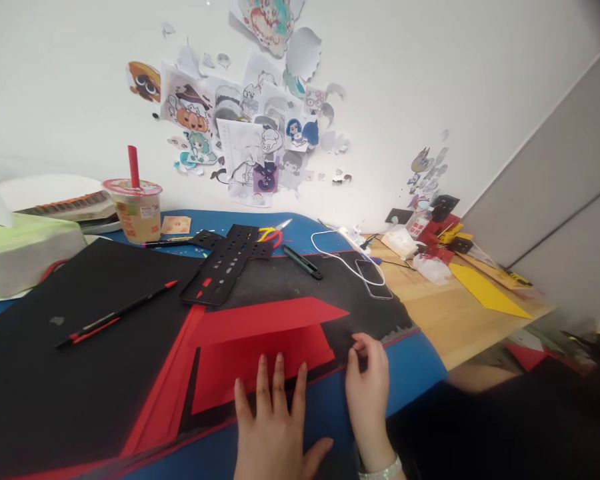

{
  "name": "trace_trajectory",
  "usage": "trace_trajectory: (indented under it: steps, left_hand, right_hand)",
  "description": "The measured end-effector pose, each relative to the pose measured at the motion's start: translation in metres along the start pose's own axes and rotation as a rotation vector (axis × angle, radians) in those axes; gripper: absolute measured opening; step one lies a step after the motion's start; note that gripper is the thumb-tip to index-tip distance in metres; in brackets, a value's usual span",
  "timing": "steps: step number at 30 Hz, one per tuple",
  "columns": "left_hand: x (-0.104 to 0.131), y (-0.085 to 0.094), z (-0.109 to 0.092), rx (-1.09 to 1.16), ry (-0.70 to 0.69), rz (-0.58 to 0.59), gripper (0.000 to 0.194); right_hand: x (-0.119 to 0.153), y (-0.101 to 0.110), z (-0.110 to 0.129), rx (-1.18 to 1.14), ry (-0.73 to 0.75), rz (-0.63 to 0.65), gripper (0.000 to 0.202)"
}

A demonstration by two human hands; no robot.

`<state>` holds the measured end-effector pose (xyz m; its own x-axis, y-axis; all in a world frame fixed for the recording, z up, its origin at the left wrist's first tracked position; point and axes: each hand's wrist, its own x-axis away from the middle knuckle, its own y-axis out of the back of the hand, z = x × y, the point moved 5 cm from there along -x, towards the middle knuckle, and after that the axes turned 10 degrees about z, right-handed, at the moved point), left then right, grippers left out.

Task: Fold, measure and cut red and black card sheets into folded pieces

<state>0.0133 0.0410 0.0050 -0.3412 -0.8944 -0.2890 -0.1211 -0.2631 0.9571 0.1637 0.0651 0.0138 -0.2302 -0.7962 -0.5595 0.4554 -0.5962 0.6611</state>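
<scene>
Fingers (263, 383) on the left hand (273, 437) are spread apart, palm down, tips over the lower part of the red paper (230, 373), not clamped on anything. The right hand (371, 393) is curled loosely by the paper's right end, and honestly I can't tell if its thumb and fingertips meet; no paper shows in them.

As for progress, I'd call it partway: the red flap (275, 320) has a straight lower edge and a pointed right end, but it sits raised over the lower piece, so it doesn't look pressed flat. Can't tell whether it's one folded sheet or two pieces (red on red, not helpful). The lower piece runs from under the left fingertips up beneath the flap, which lies just beyond them and left of the right hand.

Further out, red strips (163, 393) fan out to the left, next to a big black sheet (45, 360) with a black pencil (125, 312) on it. Past the flap there's a black card with cutouts (225, 267), a green utility knife (303, 261) and yellow-and-red scissors (271, 235), with a phone (375, 280) off to the right.
</scene>
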Motion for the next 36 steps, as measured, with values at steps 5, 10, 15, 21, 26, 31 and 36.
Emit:
trace_trajectory:
  steps: [5, 10, 15, 21, 26, 31, 36]
  left_hand:
    - [0.002, -0.005, 0.003, 0.027, -0.044, 0.012, 0.073]
    - [0.009, -0.007, 0.017, 0.022, -0.12, 0.005, 0.073]
    - [0.02, 0.008, 0.046, -0.047, -0.152, -0.104, 0.057]
    - [0.045, 0.022, 0.087, -0.201, -0.153, -0.167, 0.067]
    - [0.056, 0.031, 0.084, -0.334, -0.126, -0.175, 0.067]
    - [0.036, 0.029, 0.053, -0.272, -0.24, -0.249, 0.038]
    - [0.031, 0.023, 0.044, -0.354, -0.49, -0.331, 0.03]
  right_hand:
    - [0.027, -0.009, 0.029, 0.092, 0.431, 0.327, 0.033]
    - [0.033, -0.015, 0.025, 0.223, 0.439, 0.426, 0.036]
    - [0.033, -0.017, 0.023, 0.235, 0.425, 0.415, 0.038]
    - [0.034, -0.016, 0.023, 0.205, 0.401, 0.397, 0.037]
    - [0.03, -0.013, 0.03, 0.186, 0.447, 0.362, 0.035]
    - [0.039, -0.001, 0.04, 0.152, 0.627, 0.293, 0.031]
    - [0.044, 0.033, 0.048, 0.149, 0.795, 0.18, 0.028]
